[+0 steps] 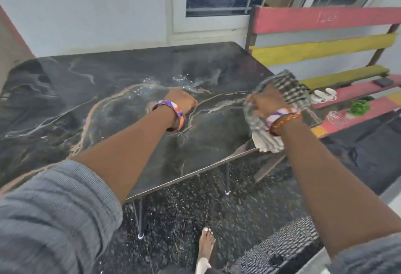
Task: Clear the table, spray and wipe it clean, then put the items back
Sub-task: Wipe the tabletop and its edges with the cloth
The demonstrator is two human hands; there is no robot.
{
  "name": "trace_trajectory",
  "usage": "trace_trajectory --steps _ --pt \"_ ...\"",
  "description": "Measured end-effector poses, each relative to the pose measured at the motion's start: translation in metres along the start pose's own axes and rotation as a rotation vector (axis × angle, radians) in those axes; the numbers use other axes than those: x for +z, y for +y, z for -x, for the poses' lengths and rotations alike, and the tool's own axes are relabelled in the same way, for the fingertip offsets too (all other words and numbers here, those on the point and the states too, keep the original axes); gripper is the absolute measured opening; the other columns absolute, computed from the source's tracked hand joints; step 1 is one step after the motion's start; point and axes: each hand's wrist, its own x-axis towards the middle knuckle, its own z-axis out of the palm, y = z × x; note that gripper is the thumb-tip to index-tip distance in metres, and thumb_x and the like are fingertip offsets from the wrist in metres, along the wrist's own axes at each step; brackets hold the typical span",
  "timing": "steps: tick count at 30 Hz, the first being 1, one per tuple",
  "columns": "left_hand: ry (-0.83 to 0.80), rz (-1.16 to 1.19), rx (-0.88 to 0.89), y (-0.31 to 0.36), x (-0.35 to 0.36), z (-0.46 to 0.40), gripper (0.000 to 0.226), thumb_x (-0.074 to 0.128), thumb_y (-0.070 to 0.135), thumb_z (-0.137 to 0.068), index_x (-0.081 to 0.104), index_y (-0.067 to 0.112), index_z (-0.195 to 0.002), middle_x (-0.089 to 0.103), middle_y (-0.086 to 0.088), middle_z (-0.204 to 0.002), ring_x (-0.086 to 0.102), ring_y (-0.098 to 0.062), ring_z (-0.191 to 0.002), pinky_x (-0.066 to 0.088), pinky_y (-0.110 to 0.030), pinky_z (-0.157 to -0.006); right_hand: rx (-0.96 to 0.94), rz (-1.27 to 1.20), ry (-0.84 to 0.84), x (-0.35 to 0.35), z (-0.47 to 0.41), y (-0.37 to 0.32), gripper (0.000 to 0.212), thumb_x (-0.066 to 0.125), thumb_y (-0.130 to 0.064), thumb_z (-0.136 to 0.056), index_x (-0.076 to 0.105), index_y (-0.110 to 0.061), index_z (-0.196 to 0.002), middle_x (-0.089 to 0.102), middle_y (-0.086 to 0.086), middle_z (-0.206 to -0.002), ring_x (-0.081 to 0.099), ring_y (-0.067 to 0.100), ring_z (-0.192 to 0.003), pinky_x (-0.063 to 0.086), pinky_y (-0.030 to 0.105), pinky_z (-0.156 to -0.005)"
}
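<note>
Sleeve [50, 215] aside, right hand [265, 102] grips the checked cloth [280, 91], left hand [184, 100] fisted on nothing over the wet table [108, 83]; cloth bunched near the edge could miss those droplets [182, 78].

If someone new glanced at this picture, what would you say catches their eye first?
Most likely the black marble-patterned table, bare of items, with water droplets glistening near its middle. Next, the person's right hand at the table's right edge, closed in a grip on a striped grey cloth, while the left hand rests fisted just beside the wet patch. Behind on the right stands a pink-and-yellow slatted bench.
</note>
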Motion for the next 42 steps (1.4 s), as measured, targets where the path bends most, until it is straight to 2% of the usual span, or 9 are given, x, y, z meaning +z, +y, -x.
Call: trace_trajectory --steps 4,7,12,17,24,30,34,39,42 --pt "0.144 -0.17 0.071 0.003 0.012 -0.043 0.027 0.051 0.011 -0.086 0.067 -0.008 -0.098 0.067 -0.025 -0.097 0.063 -0.034 -0.091 0.052 -0.035 -0.082 -0.126 0.593 -0.07 0.039 -0.037 0.036 0.04 0.046 -0.014 -0.089 0.051 -0.008 -0.128 0.053 0.022 -0.131 0.051 0.038 -0.12 0.042 0.043 -0.103" --pt "0.195 -0.253 0.072 0.007 0.01 -0.081 0.023 0.053 0.009 -0.085 0.072 0.002 -0.095 0.07 -0.019 -0.103 0.063 -0.033 -0.103 0.047 -0.029 -0.082 -0.171 0.947 -0.008 0.049 -0.055 0.064 0.051 0.037 -0.034 -0.094 0.031 -0.021 -0.143 0.028 0.016 -0.15 0.023 0.039 -0.137 0.02 0.045 -0.112" --pt "0.358 -0.381 0.069 -0.003 -0.005 -0.144 0.026 0.054 0.006 -0.081 0.073 0.01 -0.099 0.068 -0.018 -0.114 0.058 -0.034 -0.112 0.043 -0.033 -0.097 -0.06 0.978 -0.078 0.064 -0.14 0.054 0.058 0.019 -0.047 -0.095 0.003 -0.031 -0.149 -0.004 0.005 -0.159 -0.008 0.03 -0.146 -0.009 0.058 -0.113" --pt "0.451 -0.458 0.068 -0.028 -0.033 -0.183 0.027 0.054 0.007 -0.082 0.07 0.007 -0.104 0.06 -0.021 -0.123 0.051 -0.037 -0.119 0.038 -0.035 -0.105 -0.077 0.942 -0.114 0.101 -0.225 0.017 0.057 0.017 -0.047 -0.096 0.002 -0.031 -0.149 -0.005 0.002 -0.159 -0.007 0.03 -0.146 -0.004 0.056 -0.116" --pt "0.587 -0.481 -0.019 -0.066 -0.082 -0.183 0.026 0.056 0.002 -0.082 0.071 0.002 -0.103 0.057 -0.024 -0.127 0.049 -0.033 -0.125 0.036 -0.032 -0.106 -0.46 0.892 -0.263 0.191 -0.243 -0.035 0.051 0.022 -0.029 -0.1 0.014 -0.02 -0.149 0.011 0.003 -0.159 0.009 0.026 -0.147 0.008 0.048 -0.118" --pt "0.679 -0.482 -0.109 -0.086 -0.121 -0.155 0.025 0.057 0.002 -0.083 0.071 0.001 -0.104 0.054 -0.024 -0.129 0.05 -0.035 -0.123 0.036 -0.035 -0.105 -0.668 0.688 -0.436 0.254 -0.151 -0.062 0.048 0.036 -0.007 -0.093 0.043 -0.025 -0.137 0.052 0.013 -0.137 0.051 0.036 -0.121 0.042 0.041 -0.097" --pt "0.713 -0.492 -0.131 -0.087 -0.15 -0.132 0.026 0.057 0.003 -0.083 0.071 0.002 -0.105 0.059 -0.025 -0.124 0.051 -0.038 -0.121 0.036 -0.037 -0.105 -0.744 0.54 -0.604 0.283 -0.069 -0.072 0.041 0.041 -0.01 -0.092 0.052 -0.023 -0.129 0.061 0.017 -0.124 0.055 0.039 -0.112 0.046 0.04 -0.09" --pt "0.696 -0.43 -0.174 -0.072 -0.174 -0.107 0.027 0.052 0.014 -0.091 0.07 0.002 -0.107 0.066 -0.024 -0.115 0.056 -0.037 -0.114 0.042 -0.035 -0.098 -0.202 -0.243 -0.777 0.285 -0.035 -0.078 0.032 0.043 -0.014 -0.096 0.06 -0.002 -0.119 0.064 0.019 -0.116 0.056 0.02 -0.101 0.043 0.013 -0.079" --pt "0.656 -0.381 -0.163 -0.06 -0.172 -0.102 0.031 0.048 0.016 -0.093 0.068 0.001 -0.111 0.065 -0.023 -0.118 0.056 -0.034 -0.116 0.041 -0.032 -0.095 0.162 -0.702 -0.77 0.253 -0.055 -0.075 0.033 0.052 -0.027 -0.09 0.067 -0.001 -0.102 0.07 0.019 -0.102 0.064 0.022 -0.091 0.052 0.028 -0.085"
